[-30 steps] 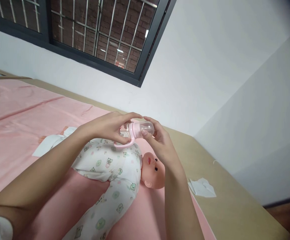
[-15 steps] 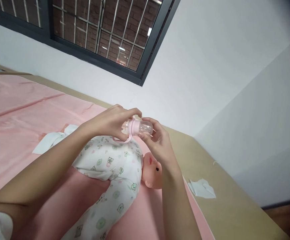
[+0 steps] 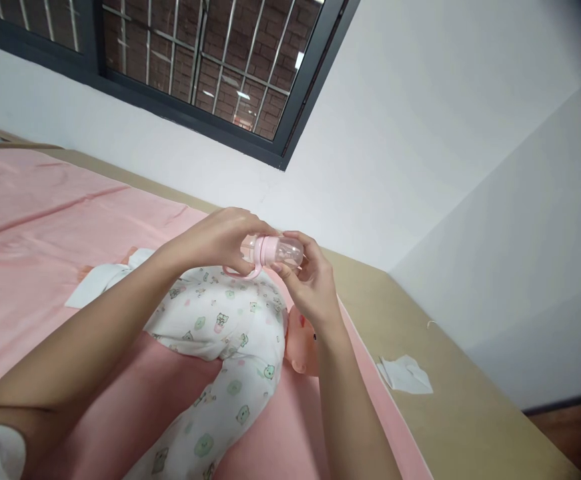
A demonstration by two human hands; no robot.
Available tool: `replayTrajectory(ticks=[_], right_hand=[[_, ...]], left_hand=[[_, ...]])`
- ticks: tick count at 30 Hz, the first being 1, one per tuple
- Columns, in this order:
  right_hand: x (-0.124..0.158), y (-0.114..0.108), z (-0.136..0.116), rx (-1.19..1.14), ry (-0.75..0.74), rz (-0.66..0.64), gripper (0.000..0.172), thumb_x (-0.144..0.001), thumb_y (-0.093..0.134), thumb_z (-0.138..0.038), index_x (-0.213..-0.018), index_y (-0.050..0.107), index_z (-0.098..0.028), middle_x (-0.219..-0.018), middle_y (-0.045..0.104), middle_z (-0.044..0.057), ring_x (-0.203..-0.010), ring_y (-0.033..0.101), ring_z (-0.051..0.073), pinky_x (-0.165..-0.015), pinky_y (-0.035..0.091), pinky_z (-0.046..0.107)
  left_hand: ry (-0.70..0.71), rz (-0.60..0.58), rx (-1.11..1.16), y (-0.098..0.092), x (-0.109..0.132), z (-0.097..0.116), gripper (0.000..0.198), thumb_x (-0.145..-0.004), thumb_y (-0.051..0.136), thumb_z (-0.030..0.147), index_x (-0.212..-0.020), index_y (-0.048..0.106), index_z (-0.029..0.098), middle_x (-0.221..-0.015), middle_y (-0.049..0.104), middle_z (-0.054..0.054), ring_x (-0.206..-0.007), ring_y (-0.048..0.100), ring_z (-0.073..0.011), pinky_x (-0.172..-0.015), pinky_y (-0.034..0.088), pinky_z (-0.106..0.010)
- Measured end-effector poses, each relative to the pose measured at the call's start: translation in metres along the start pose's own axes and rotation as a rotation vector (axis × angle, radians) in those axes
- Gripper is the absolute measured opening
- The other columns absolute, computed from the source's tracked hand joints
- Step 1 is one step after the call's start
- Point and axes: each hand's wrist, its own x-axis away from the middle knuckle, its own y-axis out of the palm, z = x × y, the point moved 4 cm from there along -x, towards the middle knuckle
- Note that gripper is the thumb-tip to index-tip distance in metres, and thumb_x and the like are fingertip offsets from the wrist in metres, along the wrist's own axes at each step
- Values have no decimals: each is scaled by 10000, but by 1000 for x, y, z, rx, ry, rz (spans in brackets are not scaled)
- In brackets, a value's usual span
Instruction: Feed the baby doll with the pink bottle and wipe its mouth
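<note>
Both hands hold a small baby bottle [image 3: 270,251] with a pink collar, pink handles and a clear cap, in the air above a doll. My left hand [image 3: 215,239] grips the bottle's body and handle end. My right hand [image 3: 309,280] pinches the clear cap with thumb and fingers. Beneath them lies a baby doll [image 3: 220,353] in a white printed sleepsuit on a pink sheet [image 3: 45,227]; my right wrist partly hides its face.
The bed's tan edge [image 3: 445,413] runs along the white wall to the right, with a crumpled white tissue [image 3: 404,375] on it. A white cloth [image 3: 95,283] lies past the doll on the left. A barred window is above.
Both hands and the bottle have shifted slightly left and up. My right wrist now covers more of the doll's face.
</note>
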Motion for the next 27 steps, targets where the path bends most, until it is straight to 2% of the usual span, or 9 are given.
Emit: replayTrajectory(ticks=[9, 15, 20, 23, 25, 27], right_hand=[[2, 4, -1, 20, -50, 33, 457, -772, 673, -443, -1169, 518, -280, -1242, 557, 63, -1105, 563, 202, -879, 535, 334], [3, 7, -4, 58, -80, 59, 464, -793, 637, -483, -1192, 512, -283, -1272, 539, 71, -1136, 549, 212, -895, 535, 346], [2, 2, -6, 77, -81, 42, 486, -762, 677, -477, -1184, 525, -289, -1265, 546, 62, -1135, 553, 211, -885, 543, 342], [3, -6, -8, 85, -72, 27, 473, -763, 681, -468, -1177, 536, -293, -1262, 549, 59, -1122, 558, 209, -872, 547, 340], [3, -12, -10, 95, -68, 22, 462, -762, 683, -462, -1171, 545, -296, -1263, 548, 57, -1112, 562, 209, -863, 550, 342], [2, -19, -10, 107, -71, 31, 460, -759, 687, -453, -1171, 553, -300, -1274, 537, 55, -1113, 559, 209, -864, 548, 343]], left_hand=[[9, 30, -8, -2, 1, 0, 453, -576, 616, 174, -1017, 683, 251, -748, 656, 29, -660, 555, -174, -779, 429, -321], [-23, 21, -18, -6, 2, 3, 438, -585, 605, 181, -1011, 677, 248, -710, 652, 41, -630, 549, -167, -812, 441, -327], [1, 24, -17, -4, 1, 5, 428, -630, 621, 192, -1052, 659, 254, -796, 680, 39, -648, 565, -163, -894, 418, -354], [38, 22, 6, 2, -1, 8, 438, -704, 626, 215, -1140, 621, 254, -981, 695, 20, -750, 607, -165, -959, 381, -361], [43, 9, 2, 9, -2, 11, 471, -765, 614, 231, -1233, 560, 244, -1128, 668, -11, -922, 617, -193, -1005, 345, -370], [20, -14, -38, 15, -2, 14, 531, -819, 604, 256, -1331, 467, 226, -1279, 595, -56, -1146, 541, -238, -1042, 310, -395]])
